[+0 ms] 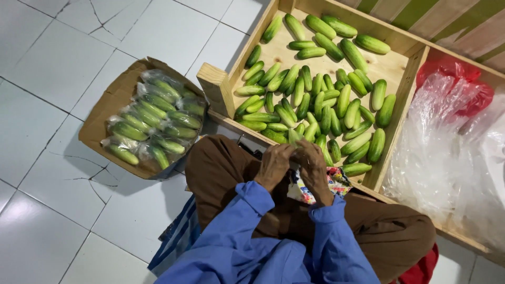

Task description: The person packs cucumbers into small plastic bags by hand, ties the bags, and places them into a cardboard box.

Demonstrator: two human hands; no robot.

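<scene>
White floor tiles (58, 68), some of them cracked, fill the left half of the view, and a person sits on them with knees drawn up in brown trousers (226, 168) and blue sleeves (247, 231).

Both hands meet at the centre of the picture, just over the near rim of a wooden crate (215, 87). Between them stands one cucumber (293, 138), its pale green tip poking up above the fingers. The left hand (273, 165) is curled closed around its lower part from the nine o'clock side, and the right hand (314, 171) is closed against it from three o'clock (how much of the cucumber lies hidden under the fingers cannot be told). Just below the right hand, at five o'clock, a scrap of colourful patterned cloth (336, 181) shows on the lap.

From the hands toward twelve o'clock, the crate holds a loose heap of cucumbers (315, 100), thick near the hands and sparser toward the far wall. At three o'clock, in the crate's next compartment, lie crumpled clear plastic bags (436, 158) with a red bag (452, 71) behind them. At nine o'clock, well apart from the hands, a cardboard box (102, 113) sits on the tiles, filled with cucumbers sealed in clear packs (152, 118).
</scene>
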